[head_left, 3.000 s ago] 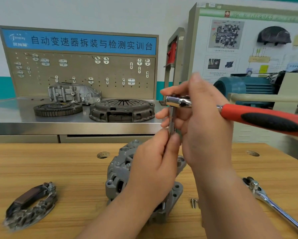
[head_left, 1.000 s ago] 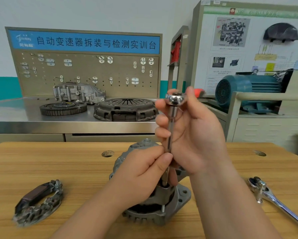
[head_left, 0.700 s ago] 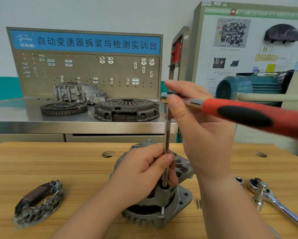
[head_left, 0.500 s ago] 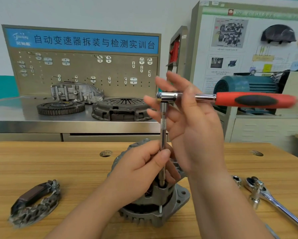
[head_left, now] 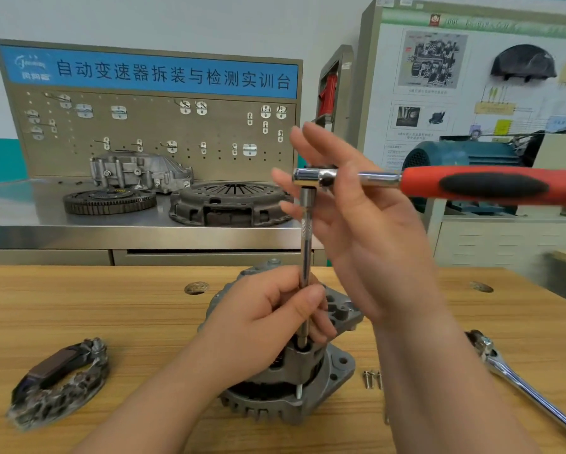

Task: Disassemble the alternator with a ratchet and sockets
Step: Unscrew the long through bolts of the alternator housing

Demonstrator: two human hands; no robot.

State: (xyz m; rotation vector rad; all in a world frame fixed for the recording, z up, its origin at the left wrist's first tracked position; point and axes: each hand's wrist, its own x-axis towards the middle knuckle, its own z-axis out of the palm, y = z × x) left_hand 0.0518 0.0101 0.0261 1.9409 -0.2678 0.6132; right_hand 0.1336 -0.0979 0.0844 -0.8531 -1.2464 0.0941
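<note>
The grey alternator [head_left: 307, 388] stands on the wooden table [head_left: 111, 306], pulley side down. A long chrome extension bar [head_left: 306, 244] rises straight up from its top. My left hand [head_left: 268, 319] grips the bar's lower part just above the housing. A ratchet with a red and black handle [head_left: 491, 186] sits on the bar's top end, its handle pointing right. My right hand [head_left: 373, 244] is at the ratchet's head with fingers straight and spread behind it. Its thumb lies across the chrome neck.
A removed rectifier piece [head_left: 58, 381] lies at the table's left. Small screws [head_left: 371, 379] lie right of the alternator. A second chrome ratchet [head_left: 520, 388] lies at the right. Behind, a steel bench carries a clutch cover [head_left: 229, 203], a flywheel [head_left: 109, 201] and a housing [head_left: 137, 172].
The ratchet handle has swung round on top of the extension bar and now points right. My right hand's fingers have opened and spread. My left hand stays on the bar.
</note>
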